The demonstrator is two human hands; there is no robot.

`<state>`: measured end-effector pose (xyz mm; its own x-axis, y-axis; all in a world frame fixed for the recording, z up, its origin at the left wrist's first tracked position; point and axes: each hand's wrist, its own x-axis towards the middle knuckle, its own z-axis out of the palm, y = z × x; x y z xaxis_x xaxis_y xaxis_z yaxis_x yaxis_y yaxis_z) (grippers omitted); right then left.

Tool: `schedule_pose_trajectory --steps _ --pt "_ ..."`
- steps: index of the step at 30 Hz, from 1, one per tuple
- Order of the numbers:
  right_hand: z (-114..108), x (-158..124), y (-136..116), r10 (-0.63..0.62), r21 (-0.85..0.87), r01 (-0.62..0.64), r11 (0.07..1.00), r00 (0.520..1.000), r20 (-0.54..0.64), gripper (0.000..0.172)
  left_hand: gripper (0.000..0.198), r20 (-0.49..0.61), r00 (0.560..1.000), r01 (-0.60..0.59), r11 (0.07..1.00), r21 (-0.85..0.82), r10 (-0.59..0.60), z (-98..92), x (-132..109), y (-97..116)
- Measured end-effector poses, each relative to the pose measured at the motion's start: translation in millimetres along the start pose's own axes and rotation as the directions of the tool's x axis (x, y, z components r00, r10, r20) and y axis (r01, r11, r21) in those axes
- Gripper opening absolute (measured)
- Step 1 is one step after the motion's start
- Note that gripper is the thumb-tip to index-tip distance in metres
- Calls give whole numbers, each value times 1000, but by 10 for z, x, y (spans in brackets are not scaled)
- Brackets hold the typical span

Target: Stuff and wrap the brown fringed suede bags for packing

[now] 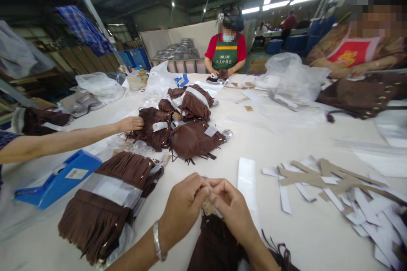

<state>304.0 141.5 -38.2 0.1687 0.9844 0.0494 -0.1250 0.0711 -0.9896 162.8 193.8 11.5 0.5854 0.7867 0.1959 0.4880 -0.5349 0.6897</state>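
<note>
My left hand [184, 203] and my right hand [233, 207] meet at the front of the table, fingertips pinched together. Between them is a small pale yellowish wad [208, 206], thin and partly see-through; what it is made of I cannot tell. Directly below lies a dark brown bag [213, 243], partly hidden by my right forearm and cut off by the lower edge. Dark cords [280, 254] trail from it on the right. A white paper strip [246, 173] lies just beyond my right hand. Left of my hands rests a brown fringed bag [95, 216] with a clear band around it.
Several brown bags [187, 139] are heaped mid-table, where another person's hand [132, 123] touches one. A blue plastic holder [60, 178] stands at left. Paper and card strips [359, 203] are scattered at right. Two people work across the table, near clear plastic bags [291, 74].
</note>
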Motion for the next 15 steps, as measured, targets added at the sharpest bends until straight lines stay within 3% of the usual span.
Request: schedule_pose_trajectory --steps 3,6,8,11,15 --pt "-26 39 30 142 394 -203 896 974 179 20 22 -16 998 50 990 -135 -53 -40 101 8" --pt "-91 66 48 194 495 -295 818 950 246 23 21 -34 999 23 991 -131 -27 -5 185 -10" --pt "-149 77 51 218 417 -284 863 955 200 25 20 -16 999 35 990 -139 -38 39 221 -35" --pt "-220 86 53 204 134 -209 969 978 54 26 18 34 995 103 983 -150 -99 102 244 -89" --pt "-250 90 64 134 -263 -148 953 988 -71 22 21 82 984 165 979 -122 -156 163 215 -184"
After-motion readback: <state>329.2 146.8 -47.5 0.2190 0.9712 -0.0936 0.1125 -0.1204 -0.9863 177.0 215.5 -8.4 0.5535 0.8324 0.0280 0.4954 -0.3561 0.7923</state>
